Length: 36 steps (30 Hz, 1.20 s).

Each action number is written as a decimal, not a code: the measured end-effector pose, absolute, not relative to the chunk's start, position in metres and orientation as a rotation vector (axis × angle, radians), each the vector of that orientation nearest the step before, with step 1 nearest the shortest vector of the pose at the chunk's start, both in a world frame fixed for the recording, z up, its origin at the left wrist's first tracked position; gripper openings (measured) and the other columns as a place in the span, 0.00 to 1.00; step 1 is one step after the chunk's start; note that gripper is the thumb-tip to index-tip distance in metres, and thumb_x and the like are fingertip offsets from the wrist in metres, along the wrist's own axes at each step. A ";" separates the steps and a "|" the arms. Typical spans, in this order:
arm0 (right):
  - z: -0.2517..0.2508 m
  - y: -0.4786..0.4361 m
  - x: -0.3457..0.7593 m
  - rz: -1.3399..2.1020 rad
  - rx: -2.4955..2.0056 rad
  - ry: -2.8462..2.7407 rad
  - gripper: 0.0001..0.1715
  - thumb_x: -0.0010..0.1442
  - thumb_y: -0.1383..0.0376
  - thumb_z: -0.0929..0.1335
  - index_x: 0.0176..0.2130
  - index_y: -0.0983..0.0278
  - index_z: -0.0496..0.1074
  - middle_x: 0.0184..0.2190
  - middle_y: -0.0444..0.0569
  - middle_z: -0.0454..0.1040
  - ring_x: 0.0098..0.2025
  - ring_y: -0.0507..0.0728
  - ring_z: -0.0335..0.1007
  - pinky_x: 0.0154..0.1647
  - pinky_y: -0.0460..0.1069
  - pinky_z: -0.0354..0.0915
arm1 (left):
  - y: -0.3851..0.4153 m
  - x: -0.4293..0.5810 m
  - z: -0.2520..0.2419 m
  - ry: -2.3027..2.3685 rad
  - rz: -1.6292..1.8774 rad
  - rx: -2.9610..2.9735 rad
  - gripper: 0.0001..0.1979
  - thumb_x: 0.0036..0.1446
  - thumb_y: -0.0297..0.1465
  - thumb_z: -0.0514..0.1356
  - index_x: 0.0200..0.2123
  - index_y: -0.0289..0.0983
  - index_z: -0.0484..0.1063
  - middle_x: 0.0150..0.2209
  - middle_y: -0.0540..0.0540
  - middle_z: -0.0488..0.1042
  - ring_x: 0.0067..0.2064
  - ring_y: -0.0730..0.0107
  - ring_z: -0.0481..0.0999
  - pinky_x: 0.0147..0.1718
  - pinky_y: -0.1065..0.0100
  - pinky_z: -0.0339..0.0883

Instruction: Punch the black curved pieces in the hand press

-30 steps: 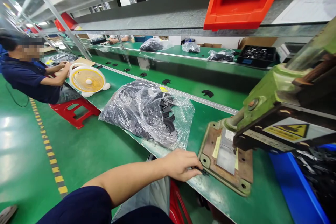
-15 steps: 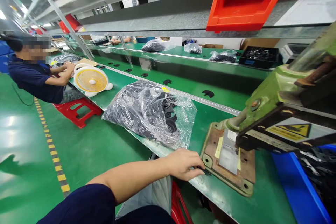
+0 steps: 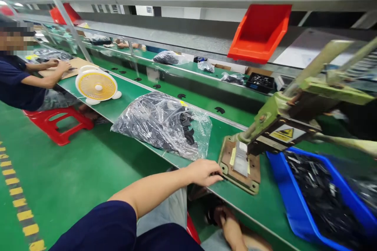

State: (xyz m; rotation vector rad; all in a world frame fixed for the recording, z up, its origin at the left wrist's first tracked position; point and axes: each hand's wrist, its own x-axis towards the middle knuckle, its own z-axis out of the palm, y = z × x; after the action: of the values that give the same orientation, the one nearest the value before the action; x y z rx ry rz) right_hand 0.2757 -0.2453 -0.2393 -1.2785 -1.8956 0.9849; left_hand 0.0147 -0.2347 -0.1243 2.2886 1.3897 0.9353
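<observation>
My left hand (image 3: pixel 204 172) lies at the bench's front edge, beside the near left corner of the base plate (image 3: pixel 255 186) of a green hand press (image 3: pixel 265 119). Its fingers and thumb are curled together, with something small and dark showing between them, too little visible to name. Below the bench edge, in shadow, what looks like my right hand (image 3: pixel 226 219) hangs near my leg, its fingers blurred. Left of the press lies a clear plastic bag (image 3: pixel 159 125) full of dark curved parts, its mouth toward the press.
A blue bin (image 3: pixel 290 204) of black parts stands right of the press. An orange bin (image 3: pixel 259 35) hangs above. Several dark curved pieces lie along the green strip behind the bench ledge. A yellow-and-white fan (image 3: pixel 97 86) stands left, near a seated co-worker (image 3: pixel 26 74).
The view has swung right and drawn back, bringing the blue bin and the shaded space under the bench into sight. My left hand stays beside the press base.
</observation>
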 end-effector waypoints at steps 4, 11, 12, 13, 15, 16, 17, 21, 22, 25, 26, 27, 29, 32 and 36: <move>-0.217 -0.301 0.286 1.113 -1.270 -1.821 0.17 0.56 0.45 0.72 0.35 0.53 0.82 0.39 0.55 0.85 0.44 0.74 0.85 0.47 0.73 0.81 | -0.248 0.013 -0.117 1.395 1.003 2.167 0.12 0.70 0.39 0.64 0.47 0.37 0.81 0.41 0.43 0.84 0.41 0.64 0.83 0.44 0.66 0.76; -0.152 -0.355 0.282 1.177 -1.211 -1.591 0.21 0.67 0.49 0.71 0.52 0.59 0.78 0.46 0.54 0.84 0.50 0.61 0.83 0.58 0.61 0.79 | -0.275 0.021 -0.125 1.404 1.148 1.918 0.12 0.69 0.39 0.64 0.48 0.38 0.77 0.38 0.47 0.84 0.34 0.70 0.81 0.37 0.69 0.76; -0.144 -0.357 0.279 1.166 -1.201 -1.559 0.21 0.68 0.49 0.71 0.53 0.58 0.77 0.47 0.53 0.83 0.50 0.60 0.83 0.58 0.60 0.79 | -0.283 0.024 -0.126 1.397 1.181 1.909 0.12 0.69 0.40 0.64 0.48 0.38 0.76 0.38 0.47 0.84 0.35 0.70 0.82 0.38 0.68 0.77; -0.138 -0.357 0.276 1.153 -1.192 -1.531 0.20 0.69 0.50 0.71 0.54 0.58 0.76 0.47 0.53 0.83 0.50 0.59 0.82 0.57 0.59 0.78 | -0.292 0.027 -0.127 1.386 1.214 1.920 0.13 0.69 0.40 0.65 0.49 0.38 0.76 0.38 0.47 0.84 0.36 0.69 0.83 0.39 0.68 0.77; -0.128 -0.357 0.271 1.136 -1.170 -1.493 0.21 0.69 0.51 0.71 0.56 0.57 0.74 0.48 0.52 0.82 0.49 0.57 0.81 0.56 0.57 0.78 | -0.309 0.033 -0.125 1.352 1.244 1.995 0.13 0.69 0.40 0.65 0.49 0.38 0.77 0.39 0.46 0.85 0.38 0.67 0.85 0.42 0.66 0.78; -0.125 -0.356 0.268 1.130 -1.157 -1.485 0.21 0.69 0.52 0.71 0.57 0.57 0.74 0.49 0.52 0.81 0.48 0.56 0.81 0.55 0.56 0.78 | -0.316 0.035 -0.123 1.332 1.237 2.044 0.13 0.69 0.41 0.65 0.49 0.38 0.78 0.39 0.46 0.86 0.38 0.67 0.85 0.42 0.66 0.79; -0.123 -0.355 0.266 1.125 -1.142 -1.483 0.22 0.69 0.53 0.71 0.58 0.57 0.73 0.49 0.51 0.81 0.48 0.56 0.80 0.55 0.55 0.78 | -0.322 0.036 -0.119 1.308 1.213 2.096 0.13 0.69 0.41 0.65 0.48 0.39 0.79 0.39 0.46 0.86 0.37 0.66 0.85 0.42 0.65 0.79; -0.116 -0.347 0.264 1.115 -1.098 -1.511 0.22 0.69 0.54 0.71 0.59 0.56 0.73 0.44 0.48 0.80 0.45 0.55 0.78 0.54 0.54 0.76 | -0.330 0.036 -0.108 1.225 1.108 2.266 0.11 0.71 0.40 0.63 0.47 0.41 0.81 0.40 0.45 0.88 0.38 0.64 0.87 0.42 0.63 0.79; -0.115 -0.344 0.264 1.111 -1.093 -1.520 0.19 0.69 0.55 0.71 0.57 0.56 0.75 0.43 0.47 0.80 0.44 0.55 0.77 0.53 0.54 0.76 | -0.330 0.036 -0.106 1.215 1.095 2.293 0.11 0.71 0.40 0.63 0.47 0.41 0.81 0.41 0.44 0.88 0.39 0.63 0.87 0.42 0.63 0.79; -0.114 -0.336 0.266 1.103 -1.080 -1.541 0.13 0.70 0.55 0.71 0.51 0.56 0.78 0.39 0.47 0.79 0.42 0.56 0.76 0.50 0.54 0.74 | -0.327 0.034 -0.107 1.194 1.063 2.359 0.09 0.71 0.38 0.64 0.48 0.42 0.81 0.44 0.44 0.88 0.40 0.62 0.88 0.44 0.62 0.79; -0.114 -0.334 0.267 1.101 -1.076 -1.545 0.12 0.70 0.55 0.70 0.50 0.57 0.79 0.39 0.47 0.79 0.42 0.56 0.75 0.50 0.54 0.73 | -0.326 0.033 -0.108 1.183 1.050 2.380 0.09 0.71 0.37 0.64 0.49 0.42 0.81 0.44 0.44 0.88 0.40 0.62 0.88 0.44 0.62 0.79; -0.115 -0.333 0.268 1.101 -1.072 -1.546 0.12 0.70 0.55 0.71 0.49 0.57 0.79 0.39 0.47 0.79 0.42 0.56 0.75 0.49 0.54 0.73 | -0.326 0.033 -0.109 1.168 1.034 2.399 0.09 0.71 0.36 0.64 0.50 0.42 0.81 0.44 0.44 0.88 0.40 0.62 0.88 0.44 0.61 0.79; -0.119 -0.330 0.270 1.109 -1.069 -1.545 0.12 0.71 0.55 0.70 0.49 0.57 0.79 0.39 0.47 0.78 0.42 0.56 0.75 0.49 0.54 0.72 | -0.326 0.034 -0.110 1.127 1.007 2.414 0.09 0.70 0.34 0.64 0.50 0.41 0.80 0.45 0.43 0.88 0.43 0.61 0.88 0.46 0.61 0.79; -0.125 -0.329 0.272 1.133 -1.071 -1.540 0.12 0.72 0.54 0.69 0.48 0.57 0.78 0.40 0.47 0.78 0.42 0.56 0.75 0.47 0.53 0.72 | -0.328 0.038 -0.105 1.053 1.006 2.302 0.09 0.70 0.34 0.65 0.51 0.41 0.80 0.47 0.43 0.87 0.48 0.60 0.87 0.50 0.59 0.79; -0.123 -0.323 0.278 1.164 -1.045 -1.573 0.13 0.72 0.53 0.69 0.48 0.57 0.78 0.41 0.48 0.77 0.42 0.56 0.75 0.46 0.52 0.72 | -0.327 0.048 -0.096 1.055 0.941 1.802 0.10 0.72 0.39 0.63 0.46 0.39 0.80 0.45 0.43 0.85 0.45 0.62 0.85 0.48 0.61 0.79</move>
State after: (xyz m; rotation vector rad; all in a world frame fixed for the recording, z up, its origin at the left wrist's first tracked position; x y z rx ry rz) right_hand 0.2777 -0.3233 -0.1231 -1.0448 -1.5735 1.1636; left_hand 0.0478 -0.3267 -0.0962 1.8023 1.0551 0.9414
